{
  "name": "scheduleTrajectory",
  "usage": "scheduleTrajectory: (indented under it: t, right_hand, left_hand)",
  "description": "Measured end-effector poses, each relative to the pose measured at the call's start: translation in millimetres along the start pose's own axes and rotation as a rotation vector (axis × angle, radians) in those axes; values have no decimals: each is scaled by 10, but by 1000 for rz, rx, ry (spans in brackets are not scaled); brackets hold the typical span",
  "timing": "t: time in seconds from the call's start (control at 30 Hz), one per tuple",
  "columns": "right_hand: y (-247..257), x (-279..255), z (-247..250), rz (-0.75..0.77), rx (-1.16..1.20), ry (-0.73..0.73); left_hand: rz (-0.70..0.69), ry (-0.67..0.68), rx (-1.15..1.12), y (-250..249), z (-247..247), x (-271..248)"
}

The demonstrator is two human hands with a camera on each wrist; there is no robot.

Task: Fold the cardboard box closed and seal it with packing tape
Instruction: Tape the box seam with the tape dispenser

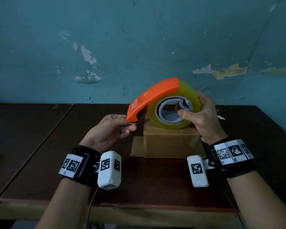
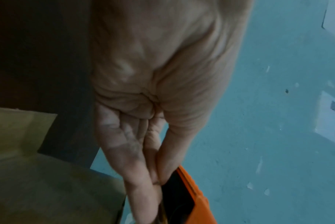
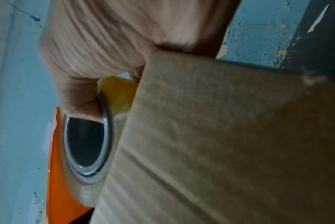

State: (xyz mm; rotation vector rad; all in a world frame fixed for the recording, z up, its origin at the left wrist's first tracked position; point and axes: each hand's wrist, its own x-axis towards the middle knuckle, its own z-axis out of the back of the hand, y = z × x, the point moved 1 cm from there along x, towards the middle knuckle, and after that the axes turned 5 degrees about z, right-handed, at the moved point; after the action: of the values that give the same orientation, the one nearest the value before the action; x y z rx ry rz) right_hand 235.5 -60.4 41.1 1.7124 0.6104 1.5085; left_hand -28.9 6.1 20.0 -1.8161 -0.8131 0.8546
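Note:
A small brown cardboard box [image 1: 168, 142] sits on the dark wooden table [image 1: 40, 146], its top partly hidden behind the tape roll. Just above it is a yellowish clear tape roll [image 1: 173, 106] in a dispenser with an orange curved cover [image 1: 152, 98]. My right hand [image 1: 203, 118] grips the roll, thumb in the grey core, fingers round its right side. My left hand [image 1: 116, 128] pinches the lower left end of the orange cover [image 2: 193, 197] between thumb and fingers. In the right wrist view the box's side [image 3: 220, 136] fills the frame beside the tape roll [image 3: 90, 151].
A peeling teal wall [image 1: 139, 47] stands close behind the table. A flat cardboard flap [image 1: 136, 147] lies out from the box's left base. A seam [image 1: 56, 126] splits the tabletop on the left. The front edge [image 1: 122, 207] runs below my wrists.

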Motion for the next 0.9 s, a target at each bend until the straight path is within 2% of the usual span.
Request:
scheduleTrajectory:
  t: [0.43, 0.6, 0.77, 0.9]
  right_hand:
    - [14, 1, -11, -70, 47, -27]
    - [23, 2, -20, -68, 30, -22]
    - [19, 1, -19, -65, 27, -4]
    - [-11, 13, -6, -79, 48, 0]
  left_hand:
    - [-22, 30, -13, 6, 2, -50]
    - [-8, 84, 11, -26, 62, -29]
    - [-27, 27, 37, -37, 73, -49]
    - [-26, 52, 63, -3, 106, -77]
